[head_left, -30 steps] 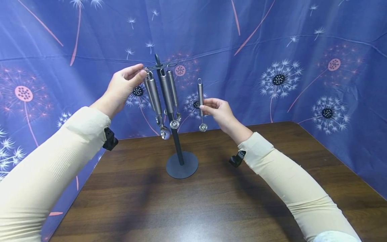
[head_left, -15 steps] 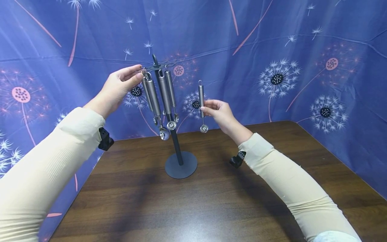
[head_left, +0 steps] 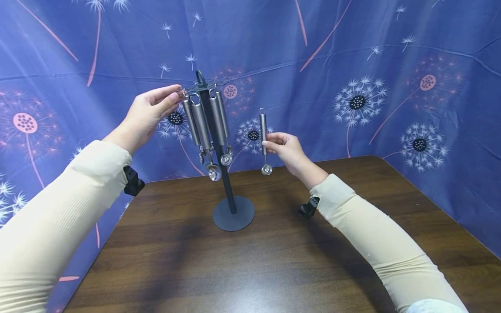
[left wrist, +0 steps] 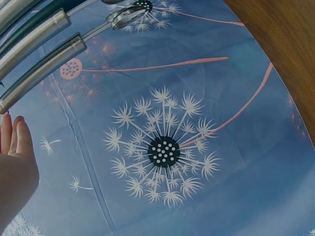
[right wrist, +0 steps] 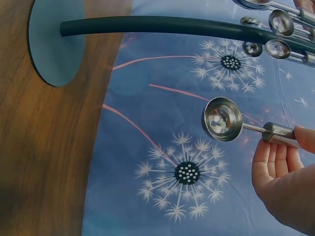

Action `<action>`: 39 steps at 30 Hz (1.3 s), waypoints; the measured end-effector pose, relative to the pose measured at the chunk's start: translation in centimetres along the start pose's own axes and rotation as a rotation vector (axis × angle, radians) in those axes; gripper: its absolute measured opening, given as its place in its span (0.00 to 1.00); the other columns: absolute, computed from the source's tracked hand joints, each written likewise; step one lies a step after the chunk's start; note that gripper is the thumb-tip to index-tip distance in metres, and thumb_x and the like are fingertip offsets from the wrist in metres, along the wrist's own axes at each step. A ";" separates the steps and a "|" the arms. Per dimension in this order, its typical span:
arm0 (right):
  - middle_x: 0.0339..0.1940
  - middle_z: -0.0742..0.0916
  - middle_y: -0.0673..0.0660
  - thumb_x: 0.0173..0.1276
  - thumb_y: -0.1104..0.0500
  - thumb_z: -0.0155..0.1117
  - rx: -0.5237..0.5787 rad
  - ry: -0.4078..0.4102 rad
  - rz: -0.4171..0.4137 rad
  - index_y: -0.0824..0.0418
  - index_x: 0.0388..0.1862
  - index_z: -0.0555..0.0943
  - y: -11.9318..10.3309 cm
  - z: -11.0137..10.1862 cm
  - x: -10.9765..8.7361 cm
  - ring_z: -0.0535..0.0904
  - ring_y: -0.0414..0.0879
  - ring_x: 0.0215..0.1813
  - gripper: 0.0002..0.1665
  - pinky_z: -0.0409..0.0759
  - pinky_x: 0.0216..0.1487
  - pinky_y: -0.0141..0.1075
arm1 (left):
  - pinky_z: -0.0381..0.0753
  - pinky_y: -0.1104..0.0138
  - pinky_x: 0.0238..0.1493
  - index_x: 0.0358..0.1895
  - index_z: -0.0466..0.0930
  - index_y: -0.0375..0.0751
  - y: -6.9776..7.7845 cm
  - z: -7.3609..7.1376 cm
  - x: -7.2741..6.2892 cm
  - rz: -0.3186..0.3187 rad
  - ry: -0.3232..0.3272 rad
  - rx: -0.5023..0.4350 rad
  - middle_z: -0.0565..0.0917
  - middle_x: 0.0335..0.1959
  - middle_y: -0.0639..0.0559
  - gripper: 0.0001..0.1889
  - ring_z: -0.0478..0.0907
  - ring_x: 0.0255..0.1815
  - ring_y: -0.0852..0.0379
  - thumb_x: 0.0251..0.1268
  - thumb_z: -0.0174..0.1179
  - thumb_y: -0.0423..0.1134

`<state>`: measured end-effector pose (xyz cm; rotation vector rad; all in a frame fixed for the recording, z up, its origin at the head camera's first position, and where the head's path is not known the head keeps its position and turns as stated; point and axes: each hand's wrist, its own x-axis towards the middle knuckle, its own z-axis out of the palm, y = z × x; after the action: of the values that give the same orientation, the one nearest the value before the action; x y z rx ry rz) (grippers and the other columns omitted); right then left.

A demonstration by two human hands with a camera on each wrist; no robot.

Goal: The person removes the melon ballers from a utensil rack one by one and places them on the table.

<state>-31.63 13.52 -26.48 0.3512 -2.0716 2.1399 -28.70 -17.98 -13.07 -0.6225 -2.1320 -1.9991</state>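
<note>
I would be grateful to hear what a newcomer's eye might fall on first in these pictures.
The blue cloth would probably come first, its large dandelion print filling the background. Next might come the black stand on the wooden table, with steel utensils hanging round its top and the left hand at that top's left edge. To the stand's right, the right hand holds one steel scoop, nearly upright, bowl at the bottom.

Bright head view, pale glare on the wooden tabletop (head_left: 250, 261), soft shadows, dimmer wrist views.
</note>
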 end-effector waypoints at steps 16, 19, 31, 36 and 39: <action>0.30 0.82 0.43 0.67 0.64 0.63 -0.071 0.013 0.118 0.73 0.57 0.75 2.1 -0.1 -0.2 0.80 0.34 0.35 0.21 0.82 0.50 0.33 | 0.73 0.69 0.65 0.65 0.71 0.30 -0.2 0.6 0.6 0.056 0.073 0.018 0.86 0.41 0.58 0.28 0.82 0.48 0.64 0.64 0.63 0.40; 0.29 0.82 0.43 0.67 0.65 0.63 -0.067 0.017 0.143 0.73 0.56 0.75 2.7 0.0 -0.2 0.80 0.34 0.34 0.20 0.81 0.55 0.39 | 0.74 0.70 0.63 0.63 0.73 0.31 -0.3 0.7 0.6 0.066 0.098 0.031 0.86 0.39 0.59 0.27 0.82 0.47 0.66 0.63 0.64 0.40; 0.28 0.82 0.45 0.67 0.68 0.63 -0.046 0.015 0.209 0.76 0.55 0.75 4.8 0.6 -0.7 0.81 0.35 0.31 0.19 0.81 0.58 0.42 | 0.76 0.70 0.60 0.58 0.78 0.33 -0.8 1.1 0.2 0.124 0.205 0.095 0.86 0.36 0.63 0.24 0.82 0.45 0.68 0.63 0.64 0.44; 0.27 0.82 0.44 0.66 0.68 0.63 -0.072 0.015 0.238 0.76 0.55 0.75 5.6 0.3 -1.0 0.80 0.34 0.30 0.20 0.82 0.55 0.39 | 0.76 0.70 0.61 0.57 0.79 0.33 -1.0 1.3 0.2 0.138 0.230 0.080 0.86 0.36 0.62 0.22 0.82 0.45 0.67 0.63 0.65 0.43; 0.26 0.82 0.44 0.66 0.68 0.63 -0.072 0.009 0.245 0.76 0.55 0.75 6.3 0.2 -1.2 0.80 0.34 0.30 0.20 0.83 0.52 0.37 | 0.76 0.69 0.62 0.56 0.79 0.34 -1.1 1.3 0.1 0.139 0.241 0.091 0.86 0.36 0.62 0.22 0.82 0.45 0.67 0.63 0.65 0.43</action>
<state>-32.11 13.12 -32.84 0.0819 -2.2833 2.1817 -29.05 -16.68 -14.18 -0.4741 -1.9682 -1.7930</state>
